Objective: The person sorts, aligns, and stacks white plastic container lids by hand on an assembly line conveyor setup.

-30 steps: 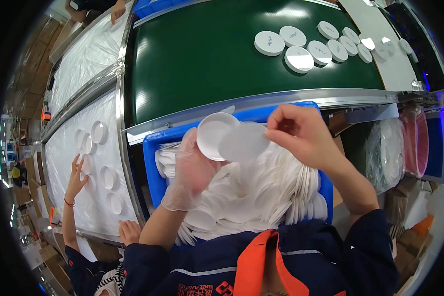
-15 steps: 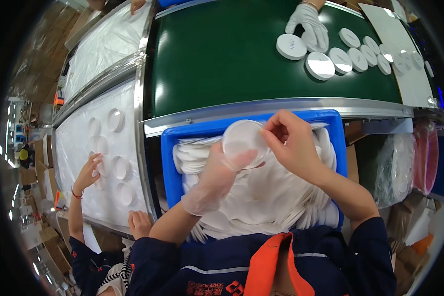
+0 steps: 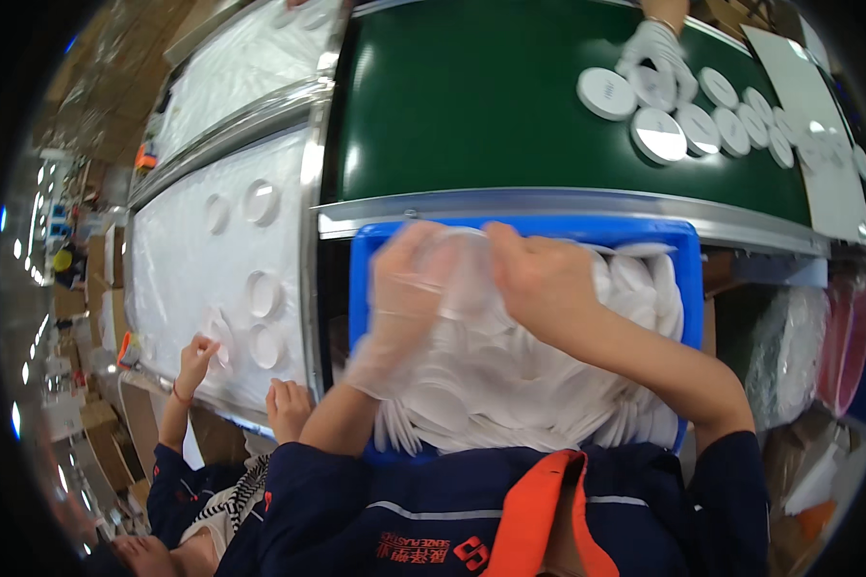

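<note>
- So the left hand (image 3: 409, 274) is up in the middle of the view, inside a thin see-through glove (image 3: 380, 361) that goes down past the wrist. Pretty blurry tbh, but the fingers look curled in a grip.
- Right hand (image 3: 539, 279) is bare and right beside the left one, about level with it, back of the hand up. Its fingers (image 3: 506, 255) are bent and point at the left hand; the tips are too smeared to tell if they're pinched together.
- Left forearm (image 3: 339, 420) comes in low and slants up and to the right.
- Right forearm (image 3: 659, 365) angles up and inward from an elbow (image 3: 726, 409) that's bent and stuck out wide.
- Right wrist (image 3: 592, 313) looks fairly straight.
</note>
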{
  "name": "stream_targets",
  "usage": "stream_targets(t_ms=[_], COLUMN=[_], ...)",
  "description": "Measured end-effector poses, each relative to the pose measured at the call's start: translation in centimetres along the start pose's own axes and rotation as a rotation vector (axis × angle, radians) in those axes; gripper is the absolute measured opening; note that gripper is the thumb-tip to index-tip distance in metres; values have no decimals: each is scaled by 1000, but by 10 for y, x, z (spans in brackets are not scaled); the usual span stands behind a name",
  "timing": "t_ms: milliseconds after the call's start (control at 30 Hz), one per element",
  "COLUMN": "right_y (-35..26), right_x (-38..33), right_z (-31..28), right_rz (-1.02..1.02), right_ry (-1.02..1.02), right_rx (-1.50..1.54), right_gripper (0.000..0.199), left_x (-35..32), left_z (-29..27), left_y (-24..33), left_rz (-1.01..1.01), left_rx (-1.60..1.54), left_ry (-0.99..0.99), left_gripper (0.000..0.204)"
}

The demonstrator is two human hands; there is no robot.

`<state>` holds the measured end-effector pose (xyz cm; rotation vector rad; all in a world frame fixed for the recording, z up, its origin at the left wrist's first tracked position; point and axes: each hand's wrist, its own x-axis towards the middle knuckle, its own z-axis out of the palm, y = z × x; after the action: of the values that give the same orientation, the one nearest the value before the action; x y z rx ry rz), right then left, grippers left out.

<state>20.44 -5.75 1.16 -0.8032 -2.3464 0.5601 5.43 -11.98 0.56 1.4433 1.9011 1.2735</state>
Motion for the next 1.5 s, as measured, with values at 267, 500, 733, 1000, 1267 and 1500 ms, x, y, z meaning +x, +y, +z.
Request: stream_targets(t_ms=[267, 500, 733, 1000, 1267, 1500], right_y=[39, 48, 62, 69, 84, 42], right_x=[-19, -28, -21, -6, -29, -60], right_z=[-33, 14, 34, -7, -90, -84], right_rz=[-89, -509, -633, -522, 162, -278], right_ry=[-407, -536, -538, -639, -216, -330], right_rx=[240, -190, -289, -118, 529, 87], right_gripper=[21, 10, 9, 9, 6, 9], left_x=[34, 59, 125, 200, 115, 36], left_z=[-194, -195, -41, 159, 82, 20], left_y=[-187, -181, -59, 8, 44, 58], left_rz=[-334, -512, 184, 646, -234, -294], left_rx=[154, 1182, 369, 685, -845, -990], left_ry=[577, 356, 81, -208, -382, -323], left_gripper=[35, 57, 46, 66, 56, 61])
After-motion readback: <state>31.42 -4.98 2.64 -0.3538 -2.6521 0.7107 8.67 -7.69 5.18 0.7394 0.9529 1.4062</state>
